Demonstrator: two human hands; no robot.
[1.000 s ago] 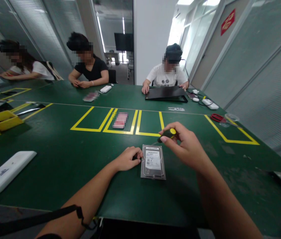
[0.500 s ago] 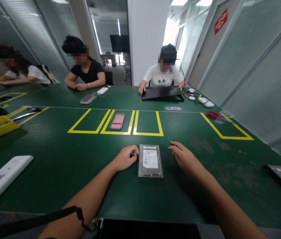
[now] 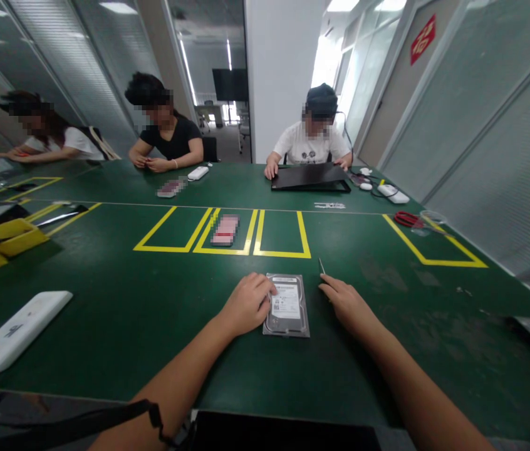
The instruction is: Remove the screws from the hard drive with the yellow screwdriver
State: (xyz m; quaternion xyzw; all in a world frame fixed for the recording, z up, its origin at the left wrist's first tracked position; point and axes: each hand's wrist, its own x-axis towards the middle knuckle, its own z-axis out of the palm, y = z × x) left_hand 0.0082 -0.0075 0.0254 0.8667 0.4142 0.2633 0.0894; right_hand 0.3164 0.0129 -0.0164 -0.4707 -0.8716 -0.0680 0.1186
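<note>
A hard drive point(image 3: 290, 322) with a white label lies flat on the green table. My left hand point(image 3: 249, 305) is at its left edge, fingers curled over the label side and the thumb along the edge. To the right of the drive, my right hand point(image 3: 347, 302) is closed around a screwdriver point(image 3: 322, 266). The thin metal shaft points up and away from me; most of the handle is hidden in the fingers.
Yellow tape outlines point(image 3: 282, 254) mark the table beyond the drive, with a pink phone point(image 3: 225, 230) inside one. At left are a white power bank point(image 3: 20, 329) and yellow bins point(image 3: 15, 241). Several people sit opposite; one holds a black panel point(image 3: 309, 176). A red cable point(image 3: 408, 219) lies right.
My left hand has moved right, from beside the hard drive onto its left edge. The right hand keeps the screwdriver, whose shaft now shows more. The view has shifted slightly.
</note>
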